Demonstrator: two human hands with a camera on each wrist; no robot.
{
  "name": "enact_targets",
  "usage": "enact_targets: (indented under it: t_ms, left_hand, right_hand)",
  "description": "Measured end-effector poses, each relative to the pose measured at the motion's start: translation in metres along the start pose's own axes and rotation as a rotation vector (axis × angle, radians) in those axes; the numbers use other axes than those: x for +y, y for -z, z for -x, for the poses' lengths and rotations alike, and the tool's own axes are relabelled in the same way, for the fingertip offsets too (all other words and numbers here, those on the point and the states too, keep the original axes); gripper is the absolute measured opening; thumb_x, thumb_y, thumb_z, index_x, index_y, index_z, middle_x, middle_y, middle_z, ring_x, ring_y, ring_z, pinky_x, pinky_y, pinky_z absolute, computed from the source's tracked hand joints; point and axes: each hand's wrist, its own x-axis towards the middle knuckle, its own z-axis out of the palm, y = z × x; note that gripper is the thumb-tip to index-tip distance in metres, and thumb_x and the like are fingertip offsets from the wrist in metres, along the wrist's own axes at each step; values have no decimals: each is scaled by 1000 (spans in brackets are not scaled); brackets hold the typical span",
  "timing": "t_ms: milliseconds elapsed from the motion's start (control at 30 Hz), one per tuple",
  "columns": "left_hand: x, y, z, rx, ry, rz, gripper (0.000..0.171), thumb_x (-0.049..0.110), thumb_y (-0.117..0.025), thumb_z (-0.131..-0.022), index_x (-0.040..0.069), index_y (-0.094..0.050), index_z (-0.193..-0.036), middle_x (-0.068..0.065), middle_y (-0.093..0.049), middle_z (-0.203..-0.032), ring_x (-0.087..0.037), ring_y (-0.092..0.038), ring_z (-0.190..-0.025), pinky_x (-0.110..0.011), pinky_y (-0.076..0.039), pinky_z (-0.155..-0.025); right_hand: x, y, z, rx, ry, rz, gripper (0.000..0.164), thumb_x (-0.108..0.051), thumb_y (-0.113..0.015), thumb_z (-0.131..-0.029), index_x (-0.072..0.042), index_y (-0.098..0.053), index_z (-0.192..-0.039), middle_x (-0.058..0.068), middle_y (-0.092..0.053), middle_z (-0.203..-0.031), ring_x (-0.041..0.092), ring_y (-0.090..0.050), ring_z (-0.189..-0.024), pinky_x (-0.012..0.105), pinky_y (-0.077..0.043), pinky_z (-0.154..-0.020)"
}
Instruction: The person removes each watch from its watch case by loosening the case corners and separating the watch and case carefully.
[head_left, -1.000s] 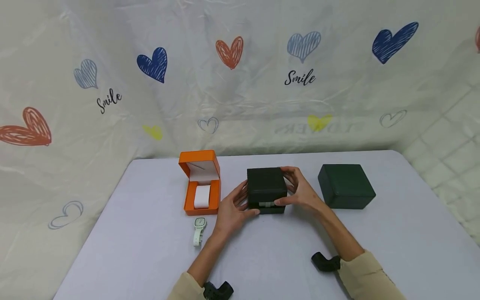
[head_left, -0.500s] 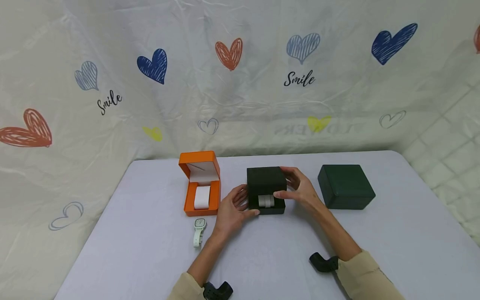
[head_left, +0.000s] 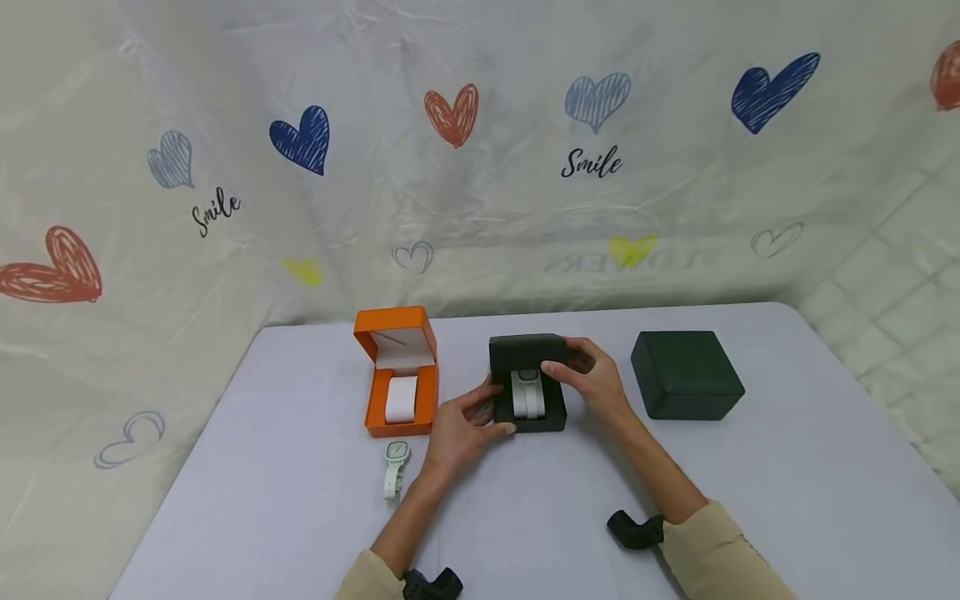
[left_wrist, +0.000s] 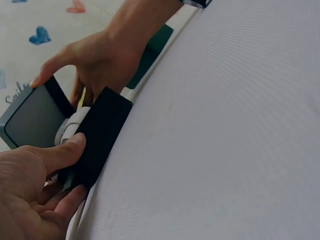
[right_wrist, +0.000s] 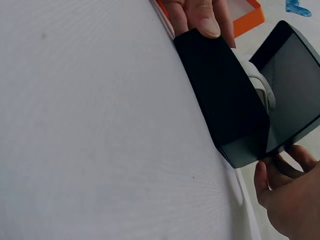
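A dark green watch box (head_left: 556, 417) stands in the middle of the table in the head view, its lid (head_left: 525, 353) raised. Inside it, a white watch (head_left: 527, 398) sits around a pale cushion. My left hand (head_left: 461, 433) grips the base at its left side, and the left wrist view shows the thumb (left_wrist: 75, 142) over the front edge. My right hand (head_left: 600, 385) holds the lid at its right side, thumb on the front edge and fingers behind, partly hidden. In the right wrist view the lid's grey inside (right_wrist: 295, 85) faces the watch.
Left of my left hand stands an orange watch box (head_left: 370, 417), lid up, with a white cushion inside. A pale green watch (head_left: 395, 469) lies on the table (head_left: 285, 500) before it. A closed green box (head_left: 686, 375) stands to the right.
My right hand has swung the lid up and back from nearly closed, and the white watch inside has come into view. The left hand has kept its grip on the base.
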Motion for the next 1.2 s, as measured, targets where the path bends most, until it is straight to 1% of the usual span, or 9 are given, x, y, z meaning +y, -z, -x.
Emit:
enact_targets:
  t_ms: [100, 200, 367, 500, 567, 633, 800, 933, 1200]
  left_hand:
    - [-2, 1, 1, 3, -5, -1, 60, 5, -89, -80, 11, -70, -136, -8, -51, -160, -33, -63, -134, -34, -57, -100]
    - [-3, 2, 2, 9, -7, -5, 59, 6, -90, -80, 11, -70, -135, -9, -52, -159, -34, -64, -132, -36, -58, -100]
    - [-5, 2, 2, 11, -19, 2, 59, 7, -90, -80, 11, -70, -136, -9, -51, -159, -33, -64, -131, -37, -58, -100]
    - [-5, 4, 0, 9, -28, -5, 59, 7, -90, -79, 12, -70, -135, -6, -51, -160, -32, -65, -132, -36, -58, -100]
    - [-5, 4, -1, 8, -31, -7, 59, 7, -90, -79, 13, -71, -134, -5, -51, -160, -32, -64, -132, -36, -58, -100]
    - [-5, 5, -2, 9, -33, -6, 59, 6, -90, -79, 13, -71, -134, -5, -52, -159, -32, -65, -132, -37, -58, -100]
    - [-4, 5, -2, 9, -35, -17, 59, 7, -90, -79, 13, -71, -134, -3, -52, -159, -32, -65, -132, -38, -58, -100]
    - [-3, 4, -2, 9, -34, -14, 59, 7, -90, -79, 13, -71, -135, -2, -52, -160, -31, -63, -134, -38, -58, -100]
    - [1, 2, -1, 7, -31, -26, 60, 7, -90, -79, 12, -70, -135, -2, -51, -160, -30, -59, -139, -37, -58, -101]
  right_hand:
    - [0, -3, -1, 21, -17, 2, 52, -28, -77, -93, -7, -57, -137, 12, -66, -129, 0, -64, -108, 12, -50, -91]
    - [-1, -6, -1, 38, -29, 9, 48, -35, -77, -93, -11, -59, -131, 6, -68, -126, 4, -64, -112, 14, -51, -93]
    - [-6, -9, -3, 54, -63, 4, 48, -47, -76, -93, -16, -58, -125, 8, -70, -131, 7, -64, -117, 18, -52, -96]
    - [-12, -12, -5, 61, -86, -7, 51, -52, -73, -93, -16, -56, -124, 12, -69, -135, 17, -63, -122, 33, -53, -106]
    - [-15, -13, -6, 67, -101, -14, 54, -55, -72, -93, -15, -55, -124, 13, -68, -137, 23, -61, -126, 43, -51, -111]
    - [-17, -14, -7, 75, -117, -15, 56, -58, -70, -94, -14, -54, -126, 15, -66, -138, 28, -60, -129, 49, -49, -115]
    - [-24, -16, -9, 88, -179, -19, 64, -65, -66, -93, -14, -52, -128, 15, -62, -145, 36, -59, -132, 52, -45, -119]
    - [-28, -16, -11, 89, -208, -32, 67, -67, -66, -92, -13, -51, -129, 16, -59, -148, 40, -59, -132, 54, -44, -119]
    - [-35, -15, -16, 90, -239, -69, 66, -65, -64, -94, -9, -50, -126, 20, -57, -147, 37, -58, -134, 51, -45, -119]
